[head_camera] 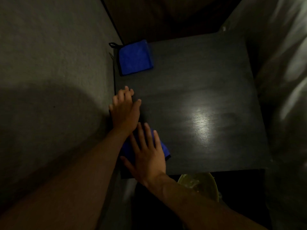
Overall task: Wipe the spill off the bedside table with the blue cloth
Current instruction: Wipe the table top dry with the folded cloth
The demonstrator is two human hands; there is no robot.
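Note:
The dark wooden bedside table (207,67) fills the middle of the view, with a bright glare patch on its top. My right hand (147,155) lies flat, fingers straight, pressing a blue cloth (163,148) onto the table's near left corner. My left hand (124,110) rests on the table's left edge, fingers relaxed and hanging over the side. A second, folded blue cloth (135,58) with a black loop lies at the far left corner. I cannot make out any spill in the dim light.
A grey wall (49,55) runs along the left side, close against the table. Pale bedding (285,80) rises on the right. A yellow-green plate or bowl (199,181) sits below the table's near edge. A black cord (111,19) runs down the wall.

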